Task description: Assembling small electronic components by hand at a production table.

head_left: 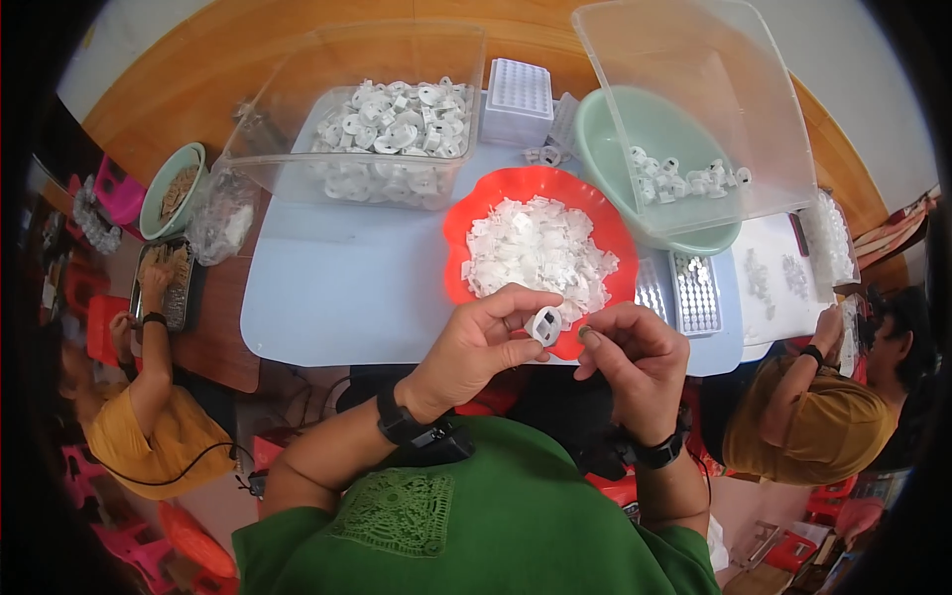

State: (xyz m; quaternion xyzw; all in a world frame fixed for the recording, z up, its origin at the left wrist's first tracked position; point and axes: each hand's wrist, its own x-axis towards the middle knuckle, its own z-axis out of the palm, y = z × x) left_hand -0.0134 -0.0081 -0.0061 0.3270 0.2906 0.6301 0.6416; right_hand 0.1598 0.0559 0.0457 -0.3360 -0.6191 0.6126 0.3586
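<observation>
My left hand (476, 342) pinches a small round white plastic part (544, 325) with a dark slot in its face, between thumb and forefinger. Close beside it, my right hand (635, 357) has its thumb and forefinger pressed together on a small dark piece (583, 331), too small to name. The two pieces are apart. Just beyond both hands sits a red scalloped bowl (458, 260), heaped with small flat white plastic pieces (535, 248).
A clear bin (288, 171) of white round parts stands at the back left. Another clear bin (714, 89) leans over a green basin (595, 134). A stack of white trays (516, 104) and a tray of small silvery discs (697, 297) are nearby. People work at both sides.
</observation>
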